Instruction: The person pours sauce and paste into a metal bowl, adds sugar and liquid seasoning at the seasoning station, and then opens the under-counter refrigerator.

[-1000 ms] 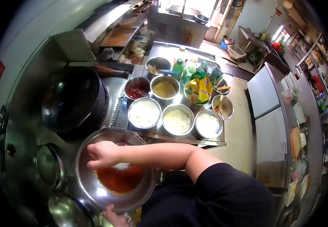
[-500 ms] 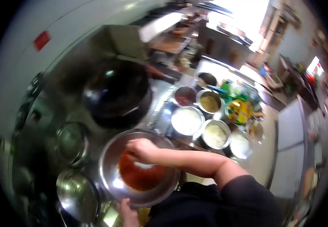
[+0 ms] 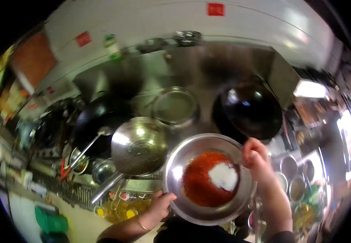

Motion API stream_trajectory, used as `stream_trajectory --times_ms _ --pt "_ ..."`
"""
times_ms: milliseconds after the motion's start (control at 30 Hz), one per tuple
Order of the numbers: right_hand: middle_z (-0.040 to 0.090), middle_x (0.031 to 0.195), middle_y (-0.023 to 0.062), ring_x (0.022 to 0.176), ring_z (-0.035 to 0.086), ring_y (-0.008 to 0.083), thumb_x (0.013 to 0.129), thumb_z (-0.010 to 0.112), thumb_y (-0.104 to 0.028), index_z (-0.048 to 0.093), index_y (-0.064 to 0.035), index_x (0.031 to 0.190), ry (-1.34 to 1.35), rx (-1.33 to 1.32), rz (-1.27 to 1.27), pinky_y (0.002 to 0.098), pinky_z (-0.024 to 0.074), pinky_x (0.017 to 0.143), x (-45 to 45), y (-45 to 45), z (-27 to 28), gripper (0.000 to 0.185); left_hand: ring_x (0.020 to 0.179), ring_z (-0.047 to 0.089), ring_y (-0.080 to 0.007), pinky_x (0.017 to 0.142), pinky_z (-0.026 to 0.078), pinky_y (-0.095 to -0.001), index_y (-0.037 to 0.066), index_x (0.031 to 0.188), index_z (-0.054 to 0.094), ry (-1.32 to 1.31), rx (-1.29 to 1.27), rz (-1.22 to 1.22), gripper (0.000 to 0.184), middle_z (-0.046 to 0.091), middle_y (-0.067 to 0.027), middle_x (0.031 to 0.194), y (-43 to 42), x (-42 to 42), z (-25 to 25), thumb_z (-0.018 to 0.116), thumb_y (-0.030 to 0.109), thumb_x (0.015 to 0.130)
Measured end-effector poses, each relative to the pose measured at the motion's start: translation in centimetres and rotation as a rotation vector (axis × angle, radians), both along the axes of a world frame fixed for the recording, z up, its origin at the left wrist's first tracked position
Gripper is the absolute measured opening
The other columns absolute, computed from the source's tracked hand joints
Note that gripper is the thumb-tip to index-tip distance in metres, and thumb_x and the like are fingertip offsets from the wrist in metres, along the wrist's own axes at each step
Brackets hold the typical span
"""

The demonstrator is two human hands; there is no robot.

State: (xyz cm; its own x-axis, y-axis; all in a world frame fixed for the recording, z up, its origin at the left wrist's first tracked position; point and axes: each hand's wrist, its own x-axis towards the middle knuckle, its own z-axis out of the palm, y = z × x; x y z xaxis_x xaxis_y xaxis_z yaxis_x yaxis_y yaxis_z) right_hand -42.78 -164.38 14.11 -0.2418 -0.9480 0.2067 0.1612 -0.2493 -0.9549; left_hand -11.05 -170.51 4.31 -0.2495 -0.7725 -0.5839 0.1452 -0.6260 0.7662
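A wide steel bowl (image 3: 175, 162) is in front of me, tilted a little. It holds red sauce (image 3: 202, 190) with a heap of white powder or grains (image 3: 223, 176) on the sauce's right side. My left hand (image 3: 161, 205) grips the bowl's lower left rim, thumb on top, a thin bangle on the wrist. At the right rim, my right hand (image 3: 258, 160) is closed with curled fingers over the edge. Its fingertips are partly hidden.
A large strainer (image 3: 139, 143) with a steel handle lies left of the bowl. Black woks (image 3: 252, 109) stand on the range to both sides. Behind is a round steel pan (image 3: 175, 106). Yellow-capped oil bottles (image 3: 120, 210) stand below; seasoning pots (image 3: 297, 188) are at right.
My view has swung left toward the range. My right hand has moved from above the sauce to the bowl's right rim, uncovering the white heap. The left hand stays at the rim.
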Motion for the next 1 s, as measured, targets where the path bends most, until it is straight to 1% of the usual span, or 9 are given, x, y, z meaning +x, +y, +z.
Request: stream_trajectory --times_ms 67,167,300,400,500,700,800,867,1000 --pt "0.056 0.074 0.0054 0.065 0.055 0.0142 0.083 0.061 -0.023 0.053 -0.006 0.085 -0.155 0.021 0.176 0.0269 0.0469 0.055 -0.5 -1.6 0.7 0.019 0.071 0.06 -0.0173 0.063 0.047 -0.0305 0.002 0.085 0.063 -0.081 0.055 0.058 0.013 0.063 -0.0065 0.078 -0.1 1.0 1.9 0.064 -0.002 0.073" --pt "0.059 0.09 0.0114 0.082 0.061 0.0219 0.08 0.067 -0.018 0.061 -0.0047 0.102 1.829 -0.324 0.033 0.0339 0.0518 0.069 0.9 -4.9 -2.3 0.026 0.069 0.061 -0.0203 0.061 0.048 -0.0314 -0.001 0.086 0.062 0.086 0.076 0.121 0.014 0.064 -0.0096 0.078 0.2 2.9 3.7 0.064 -0.004 0.073" --pt "0.061 0.079 0.0092 0.074 0.062 0.019 0.072 0.071 -0.003 0.06 -0.0031 0.097 0.838 -0.153 -0.056 0.0318 0.0502 0.066 5.2 -7.0 5.1 0.027 0.069 0.062 -0.021 0.061 0.049 -0.0336 -0.002 0.088 0.062 0.124 -0.063 0.174 0.014 0.064 -0.01 0.077 -0.9 5.7 4.6 0.062 -0.005 0.074" --pt "0.066 0.088 0.0099 0.087 0.063 0.0243 0.077 0.066 -0.01 0.051 -0.0084 0.13 1.312 -0.224 0.174 0.0481 0.0379 0.102 8.5 -9.4 3.9 0.055 0.07 0.061 -0.0212 0.063 0.05 -0.0347 -0.002 0.09 0.061 0.138 -0.062 0.231 0.016 0.064 -0.0107 0.08 -2.1 8.5 5.0 0.061 -0.006 0.074" --pt "0.065 0.109 0.013 0.124 0.045 0.0303 0.076 0.067 -0.019 0.036 -0.0166 0.143 1.313 -0.127 0.333 0.0524 0.0287 0.107 11.6 -12.0 3.2 0.074 0.072 0.061 -0.0226 0.063 0.051 -0.035 -0.003 0.088 0.06 0.139 -0.052 0.3 0.015 0.062 -0.0122 0.082 -3.9 11.1 6.4 0.061 -0.007 0.074" --pt "0.047 0.137 0.0179 0.132 0.039 0.0349 0.075 0.067 -0.014 0.043 -0.0211 0.14 1.416 -0.225 0.431 0.0574 0.008 0.114 19.0 -16.2 3.1 0.07 0.072 0.061 -0.0241 0.065 0.052 -0.0374 -0.005 0.09 0.059 0.078 -0.017 0.333 0.017 0.062 -0.0136 0.081 -7.4 16.2 8.0 0.06 -0.01 0.074" --pt "0.038 0.145 0.0164 0.131 0.041 0.0337 0.076 0.064 -0.008 0.04 -0.0106 0.14 1.179 -0.37 0.48 0.0493 0.0247 0.113 18.0 -21.0 2.6 0.068 0.076 0.063 -0.0263 0.068 0.054 -0.0382 -0.005 0.094 0.059 0.132 -0.058 0.334 0.019 0.063 -0.0148 0.086 -9.2 18.5 7.1 0.059 -0.01 0.075" --pt "0.056 0.123 0.0117 0.115 0.052 0.0195 0.076 0.059 0.004 0.046 -0.0034 0.133 0.599 -0.338 0.384 0.0324 0.0464 0.092 14.7 -24.7 2.9 0.058 0.081 0.065 -0.0269 0.071 0.055 -0.0402 -0.004 0.099 0.061 0.11 -0.06 0.371 0.023 0.066 -0.015 0.091 -9.5 19.6 7.7 0.06 -0.009 0.076" --pt "0.065 0.091 0.0057 0.085 0.059 0.0125 0.082 0.06 -0.005 0.066 -0.0011 0.098 0.62 -0.168 -0.081 0.0277 0.0479 0.077 4.0 -38.1 -5.7 0.017 0.08 0.064 -0.0267 0.076 0.055 -0.0416 0.002 0.093 0.063 -0.035 -0.035 0.397 0.02 0.065 -0.0111 0.09 -9.4 20.9 8.7 0.058 -0.002 0.073"
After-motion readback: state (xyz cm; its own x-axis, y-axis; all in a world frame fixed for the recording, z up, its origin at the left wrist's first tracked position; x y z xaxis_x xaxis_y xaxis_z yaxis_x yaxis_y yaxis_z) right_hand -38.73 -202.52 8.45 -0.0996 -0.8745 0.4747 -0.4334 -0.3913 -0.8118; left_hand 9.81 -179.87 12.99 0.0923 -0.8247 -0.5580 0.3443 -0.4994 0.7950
